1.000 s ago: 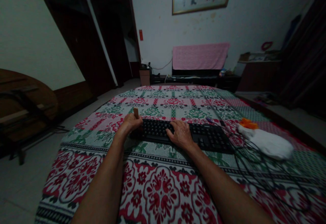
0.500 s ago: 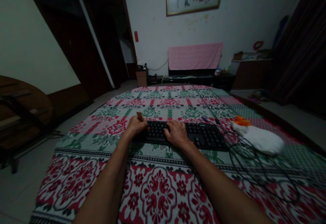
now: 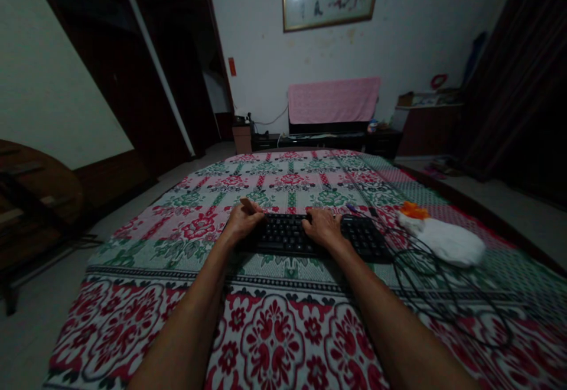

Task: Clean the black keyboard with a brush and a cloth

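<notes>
A black keyboard [image 3: 286, 237] lies on the patterned cloth in front of me. My left hand [image 3: 243, 223] is closed at its left end, round a flat brown wooden-looking stick [image 3: 248, 205] whose upper end shows above the fingers. The stick's lower end is hidden by the hand, so I cannot tell its exact kind. My right hand [image 3: 325, 227] rests palm down over the right part of the keys. Its thumb is spread to the left, and its fingers reach toward the far edge.
A loose black cable [image 3: 436, 283] coils to the right of the keyboard. Beyond it lies a white cloth-like bundle [image 3: 452, 241] with an orange piece [image 3: 415, 209] at its end. The patterned cloth [image 3: 274, 325] covers the table. A round wooden tabletop [image 3: 39, 183] stands tilted at left.
My right hand has shifted right along the keyboard, uncovering middle keys. My left hand has moved slightly right, and the stick in it leans more. The view has turned a little.
</notes>
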`<state>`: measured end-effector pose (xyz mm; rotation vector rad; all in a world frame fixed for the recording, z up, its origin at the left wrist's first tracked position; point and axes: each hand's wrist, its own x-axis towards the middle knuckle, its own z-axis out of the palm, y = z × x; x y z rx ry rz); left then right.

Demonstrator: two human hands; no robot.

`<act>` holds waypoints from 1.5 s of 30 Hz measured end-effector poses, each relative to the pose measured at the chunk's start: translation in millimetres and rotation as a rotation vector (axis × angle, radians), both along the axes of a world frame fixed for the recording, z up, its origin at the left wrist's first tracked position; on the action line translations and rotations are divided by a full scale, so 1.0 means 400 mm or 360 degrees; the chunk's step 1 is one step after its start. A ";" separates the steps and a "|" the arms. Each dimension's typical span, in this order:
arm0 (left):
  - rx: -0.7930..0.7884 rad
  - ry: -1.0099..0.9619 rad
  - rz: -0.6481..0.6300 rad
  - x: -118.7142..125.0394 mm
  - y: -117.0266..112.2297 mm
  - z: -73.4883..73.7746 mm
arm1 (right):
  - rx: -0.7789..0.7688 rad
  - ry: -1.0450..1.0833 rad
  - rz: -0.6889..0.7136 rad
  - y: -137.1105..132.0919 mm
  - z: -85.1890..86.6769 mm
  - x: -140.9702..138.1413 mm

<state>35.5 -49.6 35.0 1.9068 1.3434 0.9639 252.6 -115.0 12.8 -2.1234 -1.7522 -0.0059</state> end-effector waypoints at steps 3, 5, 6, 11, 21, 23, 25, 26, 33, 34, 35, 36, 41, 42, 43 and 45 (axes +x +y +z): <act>0.0033 0.0143 0.0187 -0.037 0.022 0.005 | -0.0043 0.0040 0.0002 0.003 -0.002 0.000; 0.0045 0.0166 0.0327 -0.057 0.031 0.016 | -0.0056 0.0051 0.0007 0.004 -0.001 -0.001; 0.0051 0.0132 0.0372 -0.061 0.032 0.022 | -0.0067 0.0057 0.0009 0.004 0.000 -0.001; 0.0015 -0.0220 0.0221 -0.013 0.019 0.033 | -0.0030 0.0091 0.0033 0.000 0.003 -0.004; -0.0076 -0.0261 -0.0343 0.075 0.044 0.023 | 0.0596 0.0364 0.0638 0.055 0.052 -0.123; -0.0112 -0.0257 -0.0246 0.079 0.053 0.026 | 0.0594 0.0403 0.0641 0.074 0.055 -0.137; -0.0127 -0.0200 -0.0138 0.083 0.057 0.032 | 0.0578 0.0402 0.0643 0.090 0.050 -0.146; -0.0127 -0.0155 -0.0112 0.084 0.057 0.036 | 0.0578 0.0386 0.0645 0.096 0.045 -0.148; 0.0000 0.0096 -0.0442 0.084 0.046 0.051 | 0.0644 0.0350 0.0553 0.114 0.025 -0.162; 0.0053 0.0128 -0.0494 0.082 0.049 0.052 | 0.0650 0.0359 0.0536 0.116 0.027 -0.164; 0.0106 0.0149 -0.0548 0.079 0.054 0.052 | 0.0650 0.0370 0.0520 0.118 0.029 -0.164; 0.0149 0.0154 -0.0608 0.073 0.062 0.051 | 0.0641 0.0380 0.0506 0.121 0.031 -0.163; 0.0270 0.0239 -0.0355 0.010 0.131 0.019 | 0.0606 0.0464 0.0394 0.137 0.035 -0.136; 0.0296 0.0371 -0.0211 -0.006 0.145 0.007 | 0.0602 0.0511 0.0370 0.140 0.033 -0.127; 0.0286 0.0493 -0.0140 -0.021 0.157 -0.004 | 0.0592 0.0572 0.0361 0.142 0.031 -0.118; 0.0238 0.0710 -0.0134 -0.045 0.172 -0.024 | 0.0556 0.0712 0.0395 0.145 0.027 -0.103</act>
